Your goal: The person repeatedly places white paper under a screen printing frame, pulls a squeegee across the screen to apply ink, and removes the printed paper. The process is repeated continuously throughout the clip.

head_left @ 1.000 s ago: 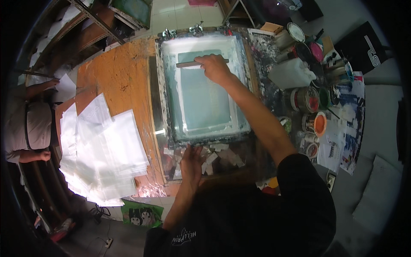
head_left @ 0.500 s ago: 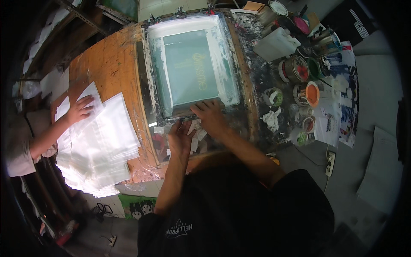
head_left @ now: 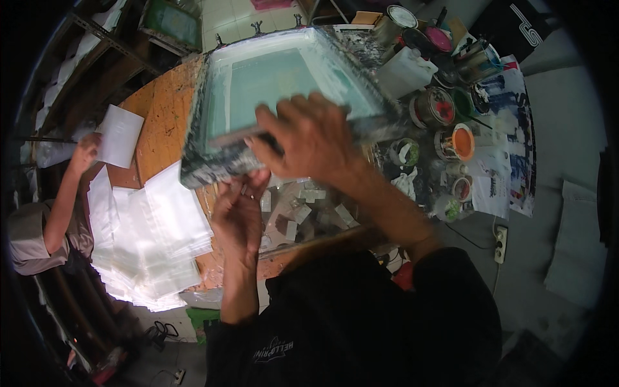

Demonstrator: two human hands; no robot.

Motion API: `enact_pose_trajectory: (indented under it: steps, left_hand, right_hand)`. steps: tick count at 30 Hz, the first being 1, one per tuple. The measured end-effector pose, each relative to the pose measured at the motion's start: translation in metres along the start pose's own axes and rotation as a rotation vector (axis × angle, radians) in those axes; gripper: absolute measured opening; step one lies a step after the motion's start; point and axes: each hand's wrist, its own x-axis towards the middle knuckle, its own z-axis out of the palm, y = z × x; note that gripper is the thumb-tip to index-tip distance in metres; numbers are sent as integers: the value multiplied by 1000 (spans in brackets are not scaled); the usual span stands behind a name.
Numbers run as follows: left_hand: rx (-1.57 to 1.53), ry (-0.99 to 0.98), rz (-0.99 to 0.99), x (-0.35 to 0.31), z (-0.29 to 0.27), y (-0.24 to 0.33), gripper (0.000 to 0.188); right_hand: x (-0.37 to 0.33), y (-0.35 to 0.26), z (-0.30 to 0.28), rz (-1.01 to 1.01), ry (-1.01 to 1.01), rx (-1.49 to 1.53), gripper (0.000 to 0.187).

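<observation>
A screen printing frame (head_left: 216, 169) with pale green mesh (head_left: 264, 84) is tilted, its near edge raised off the table. My right hand (head_left: 306, 135), smeared by motion, is closed around a squeegee (head_left: 233, 137) lying along the near side of the frame. Beneath that near edge, my left hand (head_left: 238, 209) has its palm turned up and its curled fingers on the frame's underside. Small pale tabs (head_left: 302, 214) lie scattered on the surface under the frame.
At the left, a co-worker's hand (head_left: 87, 151) holds a white sheet (head_left: 121, 137) above a loose pile of white sheets (head_left: 148, 238). Open paint cans (head_left: 433, 108) and a white jug (head_left: 406, 72) crowd the right side. Wing-nut clamps (head_left: 257, 28) line the far edge.
The frame's near edge has risen from the table, with both my hands moving up alongside it. The co-worker's hand has gone from resting on the sheets to holding one up.
</observation>
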Motion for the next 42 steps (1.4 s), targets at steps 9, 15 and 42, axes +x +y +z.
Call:
enact_pose_trajectory:
  steps: [9,15,42]
  left_hand:
    - [1599,181,536,262,-164,-45,35]
    - [1636,-34,753,246,-122,-64,16]
    - [2177,788,302,-45,-236,32,65]
  right_hand:
    - [147,37,-53,69,-280,142,48]
    - [172,51,-78,146,-386,185,55]
    - [184,39,-49,199,-228,-43,49]
